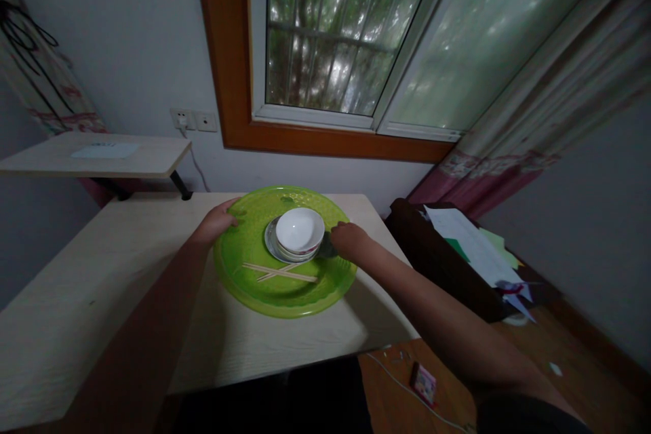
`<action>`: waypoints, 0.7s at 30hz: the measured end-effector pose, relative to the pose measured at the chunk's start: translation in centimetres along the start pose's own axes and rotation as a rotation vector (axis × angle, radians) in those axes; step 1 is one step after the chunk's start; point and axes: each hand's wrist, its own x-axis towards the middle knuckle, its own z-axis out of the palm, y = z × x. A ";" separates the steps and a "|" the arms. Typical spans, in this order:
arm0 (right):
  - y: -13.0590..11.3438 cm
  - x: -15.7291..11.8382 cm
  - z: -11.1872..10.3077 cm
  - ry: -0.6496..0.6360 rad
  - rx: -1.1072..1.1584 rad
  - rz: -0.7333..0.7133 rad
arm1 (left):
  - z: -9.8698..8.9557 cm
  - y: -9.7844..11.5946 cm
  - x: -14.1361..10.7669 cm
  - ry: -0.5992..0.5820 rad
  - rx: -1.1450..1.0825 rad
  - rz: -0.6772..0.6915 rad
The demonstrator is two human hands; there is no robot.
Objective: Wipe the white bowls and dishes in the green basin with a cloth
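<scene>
A large round green tray (244, 291) lies on the pale wooden table. My left hand (218, 222) grips its left rim, thumb on the upper side and fingers mostly hidden beneath. In the middle of the tray, white bowls (301, 229) are stacked on a plate (270, 239). Pale chopsticks (264, 269) lie crossed in front of the stack. Just right of the bowls, my right hand (350, 241) is closed above the tray's right side. A dark patch shows by its fingertips; whether it is a held object or shadow is unclear.
A raised shelf (152, 149) with a paper stands at the table's back left, beside wall sockets (193, 120). Behind the table is a barred window (336, 34). Papers (465, 247) lie on a dark piece of furniture at right. A cable (401, 385) and a pink box (424, 383) are on the floor.
</scene>
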 end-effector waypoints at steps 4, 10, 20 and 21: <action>-2.2 -2.5 -1.4 -0.221 0.097 -0.014 | 0.1 -0.1 -0.1 0.013 0.017 0.013; -1.9 -3.1 -2.7 -0.337 0.314 -0.204 | 0.4 -0.8 -0.1 0.062 0.040 0.000; 0.8 -0.9 -0.4 0.180 0.177 0.216 | 0.9 -1.6 -1.5 0.256 0.411 0.128; 0.7 -0.7 -0.3 0.216 0.198 0.234 | 1.0 -1.4 -1.7 0.276 0.488 0.184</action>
